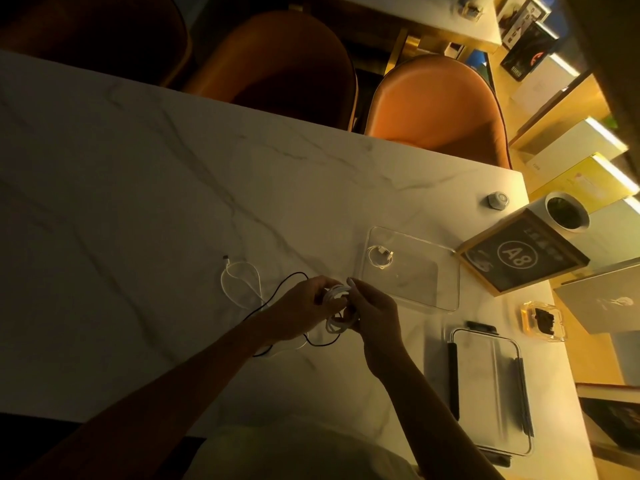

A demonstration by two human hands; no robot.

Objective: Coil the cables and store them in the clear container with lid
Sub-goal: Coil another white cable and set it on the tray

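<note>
Marble-patterned table, pale with grey veins, is filling most of the view under dim yellow light. At left, a loose white cable is lying in open loops with its plug end pointing away; a thin black cable is crossing over it and trailing toward the near edge. At centre, the left hand and right hand are meeting just above the table, both pinching a partly wound white coil, whose lower loops are hanging between the palms. To the right, a clear rectangular container with rounded corners is sitting open, and a small coiled cable is resting in its far-left corner. Nearer the viewer, a clear lid with dark clips is lying flat on the table, apart from the container. Beyond the container, a dark wood-framed sign is showing "A8" inside a circle; other writing on it is too small to read. Beside it, a white round pot is standing, and a small amber-tinted box is lying near the table's right edge. Rounded orange chairs are lining the far side.
</note>
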